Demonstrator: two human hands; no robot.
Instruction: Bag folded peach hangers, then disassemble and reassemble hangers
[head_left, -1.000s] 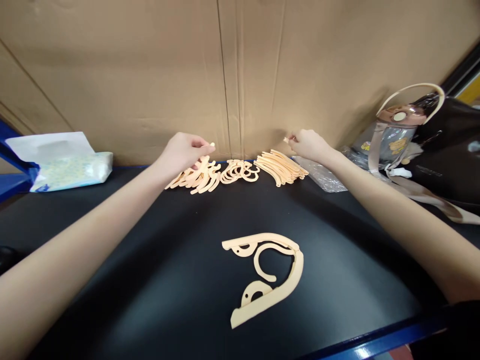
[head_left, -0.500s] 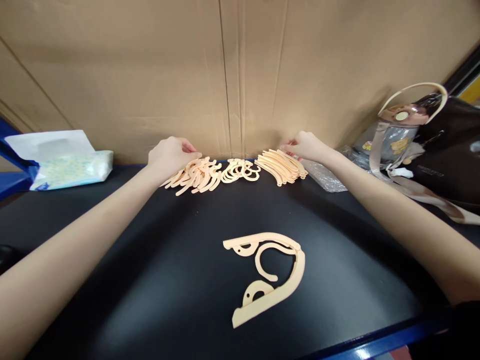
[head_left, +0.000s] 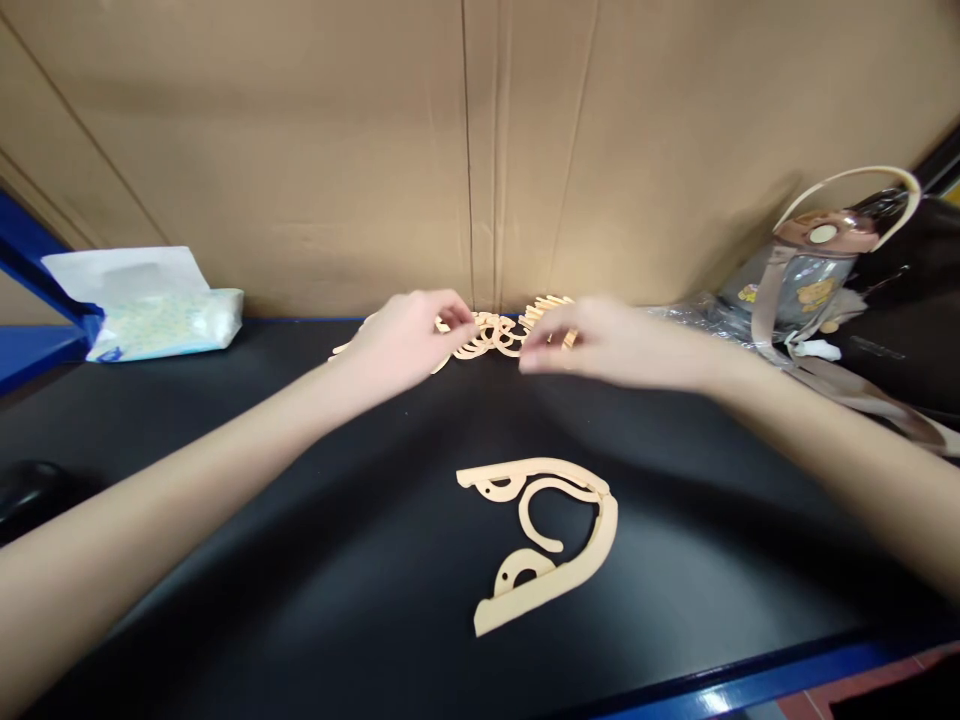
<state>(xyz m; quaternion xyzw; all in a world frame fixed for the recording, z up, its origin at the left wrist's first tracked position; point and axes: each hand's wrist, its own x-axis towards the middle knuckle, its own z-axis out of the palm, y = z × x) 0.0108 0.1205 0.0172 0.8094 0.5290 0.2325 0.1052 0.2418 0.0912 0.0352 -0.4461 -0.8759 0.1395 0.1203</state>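
Observation:
A folding hanger (head_left: 555,590) in cream plastic lies folded on the black table, its hook curled between its two arms. Behind it, my left hand (head_left: 409,340) hovers in front of a pile of curved hanger arms (head_left: 341,350), which it mostly covers. Loose fingers of that hand are bent and apart, with nothing seen in them. My right hand (head_left: 600,340), smeared by motion, is in front of a second stack of hanger arms (head_left: 546,305). Its fingers are curved, with a gap from the thumb. Between both hands sits a group of hanger hooks (head_left: 486,338).
A pack of tissues (head_left: 161,320) stands at the back left, and a black rounded object (head_left: 34,495) at the left edge. On the right are clear plastic wrap (head_left: 694,315), a strapped bottle (head_left: 814,275) and a dark bag (head_left: 911,310). Cardboard (head_left: 337,150) closes the back.
Both hands have left the outer sides of the piles and moved inward, toward each other and slightly nearer. The view has shifted a little. The folded hanger stays in place.

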